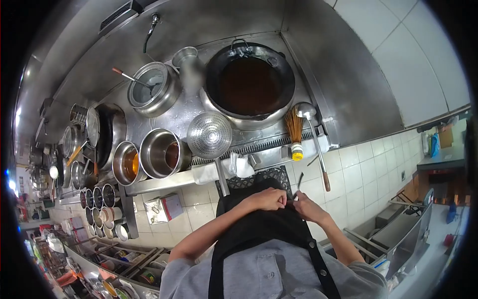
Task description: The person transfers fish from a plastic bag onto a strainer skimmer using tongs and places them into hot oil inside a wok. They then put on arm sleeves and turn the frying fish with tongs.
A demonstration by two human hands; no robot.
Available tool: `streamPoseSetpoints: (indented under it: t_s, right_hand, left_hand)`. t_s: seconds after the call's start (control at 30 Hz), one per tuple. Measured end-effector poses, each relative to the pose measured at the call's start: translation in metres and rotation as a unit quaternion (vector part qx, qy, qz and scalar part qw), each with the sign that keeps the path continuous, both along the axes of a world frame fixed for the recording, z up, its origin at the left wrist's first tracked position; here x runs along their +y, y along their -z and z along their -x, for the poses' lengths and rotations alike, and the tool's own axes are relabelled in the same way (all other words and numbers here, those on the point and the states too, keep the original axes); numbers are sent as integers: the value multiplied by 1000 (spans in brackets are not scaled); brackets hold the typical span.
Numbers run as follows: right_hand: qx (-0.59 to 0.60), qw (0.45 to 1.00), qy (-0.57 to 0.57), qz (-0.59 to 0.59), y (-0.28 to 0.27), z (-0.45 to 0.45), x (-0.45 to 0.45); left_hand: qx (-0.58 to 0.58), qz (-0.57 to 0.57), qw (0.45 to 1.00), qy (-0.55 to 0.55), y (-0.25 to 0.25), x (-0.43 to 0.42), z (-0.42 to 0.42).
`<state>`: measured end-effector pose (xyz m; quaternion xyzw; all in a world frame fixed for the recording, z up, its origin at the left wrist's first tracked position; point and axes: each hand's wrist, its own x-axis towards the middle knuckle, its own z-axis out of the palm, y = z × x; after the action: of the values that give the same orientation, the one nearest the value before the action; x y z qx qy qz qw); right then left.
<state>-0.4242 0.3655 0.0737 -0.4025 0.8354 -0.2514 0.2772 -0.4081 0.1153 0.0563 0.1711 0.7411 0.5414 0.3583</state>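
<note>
At the left, several round steel containers [96, 197] stand grouped in a rack below the edge of the steel worktop [175, 113]. Above them, a round wire strainer [93, 127] leans beside a black wok [106, 145]. Next comes a steel pot [129, 163] with amber liquid in it, and farther back a wide-rimmed steel pot [168, 97] from which a wood-ended ladle handle [121, 73] slants out to the left. A steel pot with dark liquid [147, 158] stands near the front edge, and a smaller steel pot [185, 55] sits at the back. A perforated skimmer [209, 133] lies bowl up, its handle reaching over the front edge beside a crumpled white cloth [242, 166]. Behind, a large black wok [285, 82] holds dark brown liquid. In front of the worktop, the left hand [271, 199] is against the black apron [266, 224] worn over a grey shirt [249, 266], its fingers folded in; whether they grip anything cannot be told. A bamboo brush [293, 124] rests at the front edge. The right hand [309, 208] is just beside the left, at the apron, fingers bent; their opening and hold are unclear. A thin dark strip [300, 180] rises by it. Farthest right, a steel ladle [305, 110] extends its wood-tipped handle past the edge.
</note>
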Motion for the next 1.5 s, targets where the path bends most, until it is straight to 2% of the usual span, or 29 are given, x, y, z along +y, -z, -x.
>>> streamPoseSetpoints:
  t_s: [0.07, 0.1, 0.17, 0.2, 0.23, 0.27, 0.33, 0.37, 0.47, 0.57, 0.67, 0.7, 0.77, 0.8, 0.83, 0.9, 0.93, 1.0, 1.03, 1.13, 1.17, 1.23, 1.27, 1.3, 1.33, 1.37, 1.4, 1.47, 1.5]
  right_hand:
    - [-23, 997, -14, -74, -3, 0, 0]
    - [-31, 998, 16, -54, -19, 4, -11]
    - [-2, 985, 140, -105, -6, -6, -23]
    - [15, 971, 198, -130, -3, -9, -24]
    - [-31, 971, 194, -137, -4, -9, -23]
    - [-43, 980, 176, -80, -1, -10, -22]
    - [-72, 987, 143, 34, 7, -13, -13]
    - [-107, 986, 124, 6, 0, -9, -6]
    - [-105, 989, 82, 61, -4, -6, 16]
    - [-160, 977, 135, 34, -1, -8, 21]
    - [-117, 988, 99, 1, -10, 2, 19]
    - [-34, 993, 111, 2, -1, -1, 16]
    - [-52, 986, 156, 23, -8, -7, 5]
    - [-63, 982, 177, 31, -12, -9, 0]
    - [3, 992, 113, 59, -1, -7, 5]
    - [-145, 976, 151, 59, 11, -7, 24]
    - [-218, 960, 169, 55, 16, -2, 26]
    - [-269, 945, 174, 62, 2, 4, 23]
    - [-295, 935, 184, 65, -4, 4, 22]
    - [-212, 962, 169, -31, -3, 10, 18]
    - [-205, 963, 176, 8, 5, 9, 19]
    - [-160, 977, 134, 50, 8, 11, 15]
    - [-139, 980, 122, 67, 3, 10, 15]
    - [-214, 965, 135, 64, -2, 13, 15]
    - [-286, 945, 149, 59, -11, 15, 20]
    - [-413, 875, 250, 17, -13, 13, 24]
    - [-439, 854, 279, 14, -7, 16, 28]
    - [-499, 798, 338, 4, 7, 11, 39]
    - [-451, 857, 249, 8, -3, 14, 32]
  left_hand:
    - [1, 24, 1000, 13, -6, 4, 0]
    - [10, 44, 999, 17, -14, 6, 0]
    - [50, 67, 996, 12, -9, 16, -4]
    - [83, 75, 993, 47, 5, 25, -7]
    - [116, 87, 986, 77, 19, 32, -8]
    - [145, 103, 978, 105, 27, 34, -9]
    - [142, 97, 980, 98, 7, 33, -8]
    - [135, 92, 982, 92, 0, 34, -6]
    - [115, 81, 988, 65, -1, 39, -7]
    - [111, 115, 982, 97, -13, 42, -3]
    - [114, 157, 977, 85, -23, 47, -4]
    - [117, 162, 977, 75, -18, 49, -6]
    - [121, 185, 973, 65, -24, 43, -4]
    - [118, 176, 972, 101, -11, 48, -1]
    - [115, 166, 970, 137, 16, 60, 5]
    - [101, 103, 970, 198, 55, 68, 16]
    - [85, 76, 977, 182, 55, 63, 18]
    - [49, 15, 986, 156, 46, 55, 15]
    - [26, 57, 989, 135, 37, 55, 16]
    - [121, 105, 986, 43, 12, 62, 6]
    - [113, 100, 987, 46, -13, 57, 5]
    - [151, 84, 985, 9, -1, 61, 3]
    - [166, 69, 984, -1, -11, 64, -2]
    - [112, 18, 993, -45, -18, 60, -9]
    - [112, 39, 993, -28, -3, 64, -9]
    - [106, 55, 991, -58, 1, 68, -11]
    - [98, 76, 988, -91, 6, 68, -12]
    - [120, 27, 989, -84, 12, 64, -11]
    - [86, 11, 993, -75, 4, 63, -8]
